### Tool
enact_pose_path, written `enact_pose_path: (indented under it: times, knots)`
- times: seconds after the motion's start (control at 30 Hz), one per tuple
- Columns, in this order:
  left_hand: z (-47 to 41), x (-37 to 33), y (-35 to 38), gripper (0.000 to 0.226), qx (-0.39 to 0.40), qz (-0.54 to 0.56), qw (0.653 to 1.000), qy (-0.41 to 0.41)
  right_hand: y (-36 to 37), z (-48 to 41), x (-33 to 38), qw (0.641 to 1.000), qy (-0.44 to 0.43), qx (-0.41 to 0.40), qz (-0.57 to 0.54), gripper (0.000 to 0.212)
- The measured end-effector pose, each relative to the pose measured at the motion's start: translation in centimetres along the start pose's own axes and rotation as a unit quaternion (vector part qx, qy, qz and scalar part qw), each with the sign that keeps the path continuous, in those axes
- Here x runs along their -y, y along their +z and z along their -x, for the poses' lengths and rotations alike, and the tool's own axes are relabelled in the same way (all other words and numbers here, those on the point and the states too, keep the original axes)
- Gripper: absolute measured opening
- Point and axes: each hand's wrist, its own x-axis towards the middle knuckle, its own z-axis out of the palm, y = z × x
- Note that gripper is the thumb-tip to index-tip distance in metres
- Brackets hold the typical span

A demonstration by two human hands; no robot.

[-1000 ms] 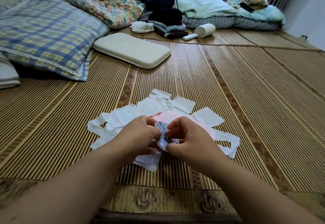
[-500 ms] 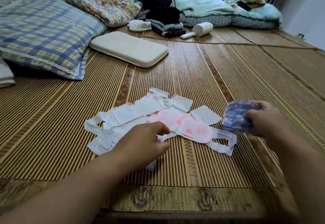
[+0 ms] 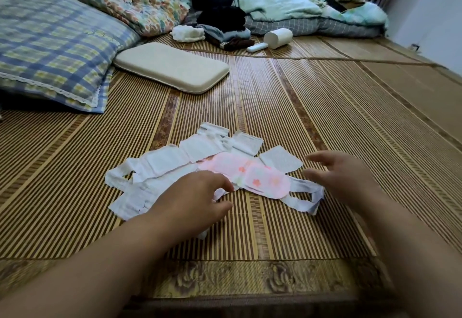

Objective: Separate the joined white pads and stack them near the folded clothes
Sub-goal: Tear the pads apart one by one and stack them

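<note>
The joined pads point(image 3: 175, 165) lie on the mat point(image 3: 325, 117), long axis left-right, between the left hand point(image 3: 192, 200), loosely curled on their near edge, and the right hand point(image 3: 342, 175), open and empty.

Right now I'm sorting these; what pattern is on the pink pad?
Small orange-pink flowers on the pale pink pad, seen in the head view.

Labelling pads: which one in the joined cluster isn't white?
The pink pad with flower prints, at the cluster's right end between both hands; the other pads are plain white.
</note>
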Motion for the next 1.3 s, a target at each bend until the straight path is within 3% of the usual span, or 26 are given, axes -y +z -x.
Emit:
enact_pose_path:
  times: [0.07, 0.13, 0.27, 0.4, 0.6, 0.83, 1.0, 1.2, 1.3]
  knots:
    - [0.1, 0.3, -0.1, 0.028, -0.007, -0.004, 1.0, 0.001, 1.7, 0.7, 3.1, 0.991, -0.065, 0.116, -0.032, 0.045]
    - [0.2, 0.7, -0.3, 0.029, -0.006, -0.009, 1.0, 0.0, 3.5, 1.0, 4.9, 0.98, -0.122, 0.156, 0.012, 0.046]
    - [0.6, 1.5, -0.7, 0.03, -0.011, -0.014, 1.0, 0.003, 4.9, 0.5, 5.8, 0.978, -0.175, 0.066, 0.097, 0.022]
    - [0.5, 2.0, -1.1, 0.03, -0.023, -0.006, 1.0, 0.0, 5.5, 0.3, 5.4, 0.97, -0.185, 0.011, 0.156, 0.021]
    - [0.1, 2.0, -0.7, 0.031, -0.021, -0.007, 1.0, -0.013, 5.5, 0.9, 5.5, 0.971, -0.198, 0.061, 0.12, 0.017]
    - [-0.7, 1.6, 0.3, 0.033, -0.025, -0.026, 0.999, -0.014, 6.4, 1.0, 4.9, 0.964, -0.207, 0.026, 0.165, 0.021]
    - [-1.5, 1.1, 1.0, 0.037, -0.047, -0.022, 0.999, -0.008, 5.3, 1.0, 5.0, 0.976, -0.183, -0.007, 0.115, 0.015]
    - [-2.3, 0.6, 1.4, 0.065, -0.071, -0.046, 0.996, -0.038, 1.3, 2.3, 7.3, 0.98, -0.197, 0.019, -0.037, 0.006]
    - [-2.7, 0.3, 1.0, 0.038, -0.116, -0.024, 0.992, -0.041, -0.7, 2.8, 7.9, 0.976, -0.189, 0.013, -0.105, 0.013]
